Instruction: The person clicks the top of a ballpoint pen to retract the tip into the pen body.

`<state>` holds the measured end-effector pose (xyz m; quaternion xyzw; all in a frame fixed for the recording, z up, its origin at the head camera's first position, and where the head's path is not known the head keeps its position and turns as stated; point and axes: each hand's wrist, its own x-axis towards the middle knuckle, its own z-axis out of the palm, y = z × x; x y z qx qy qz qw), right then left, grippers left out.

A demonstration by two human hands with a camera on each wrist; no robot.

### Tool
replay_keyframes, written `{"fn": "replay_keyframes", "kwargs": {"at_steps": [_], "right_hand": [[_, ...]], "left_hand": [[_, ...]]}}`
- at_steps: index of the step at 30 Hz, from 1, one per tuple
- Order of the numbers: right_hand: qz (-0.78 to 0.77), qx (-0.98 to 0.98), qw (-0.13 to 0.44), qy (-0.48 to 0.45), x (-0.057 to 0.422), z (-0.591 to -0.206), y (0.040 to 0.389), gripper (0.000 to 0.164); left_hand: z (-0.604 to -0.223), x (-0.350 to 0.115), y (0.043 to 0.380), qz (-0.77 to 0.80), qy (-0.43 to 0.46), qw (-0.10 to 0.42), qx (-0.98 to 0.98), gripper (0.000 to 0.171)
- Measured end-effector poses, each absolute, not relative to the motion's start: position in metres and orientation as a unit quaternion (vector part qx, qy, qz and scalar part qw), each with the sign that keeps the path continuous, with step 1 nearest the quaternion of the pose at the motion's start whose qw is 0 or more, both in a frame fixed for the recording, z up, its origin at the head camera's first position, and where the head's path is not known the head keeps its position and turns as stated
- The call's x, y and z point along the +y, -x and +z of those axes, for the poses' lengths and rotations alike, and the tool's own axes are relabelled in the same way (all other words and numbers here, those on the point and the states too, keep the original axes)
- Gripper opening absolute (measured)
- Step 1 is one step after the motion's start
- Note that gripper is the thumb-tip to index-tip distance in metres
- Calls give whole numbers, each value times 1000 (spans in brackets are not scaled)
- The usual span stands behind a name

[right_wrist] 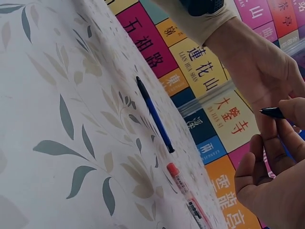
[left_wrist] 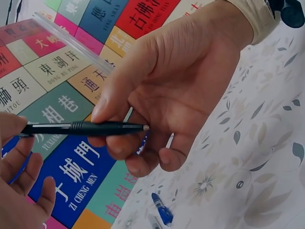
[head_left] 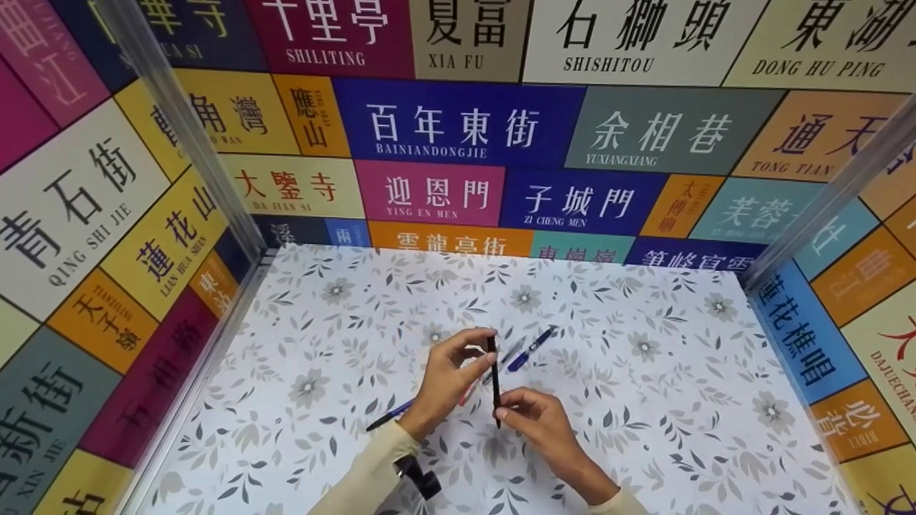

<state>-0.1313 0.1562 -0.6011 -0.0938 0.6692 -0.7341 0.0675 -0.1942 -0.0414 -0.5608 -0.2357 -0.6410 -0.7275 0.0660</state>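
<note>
A slim black pen [head_left: 495, 386] stands nearly upright in the head view, held between both hands. My left hand [head_left: 454, 372] pinches its upper end between thumb and fingers. Near the lower end, the thumb and fingers of my right hand [head_left: 540, 423] pinch it, and the point sticks out below. In the left wrist view the pen [left_wrist: 86, 128] lies level, its ribbed section and metal tip showing. There the right hand [left_wrist: 167, 86] fills the middle, and the left hand [left_wrist: 24, 181] is at the left edge. Only the pen's dark end [right_wrist: 271, 112] shows in the right wrist view.
On the floral tabletop [head_left: 286, 443] lie a blue pen [head_left: 531, 349], a clear pen [head_left: 513, 352] and a red-capped pen [right_wrist: 183, 191], partly behind the hands. Another blue pen [right_wrist: 155, 114] with a black end lies by the left forearm. Sign-covered panels [head_left: 458, 121] enclose the table.
</note>
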Motion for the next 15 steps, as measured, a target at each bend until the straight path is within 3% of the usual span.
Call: {"fn": "replay_keyframes", "kwargs": {"at_steps": [9, 15], "right_hand": [[-749, 654, 76, 72, 163, -598, 127, 24], [-762, 639, 80, 72, 164, -596, 124, 30]], "left_hand": [[-568, -46, 188, -776, 243, -20, -582, 50], [-571, -42, 185, -810, 223, -49, -540, 55]]}}
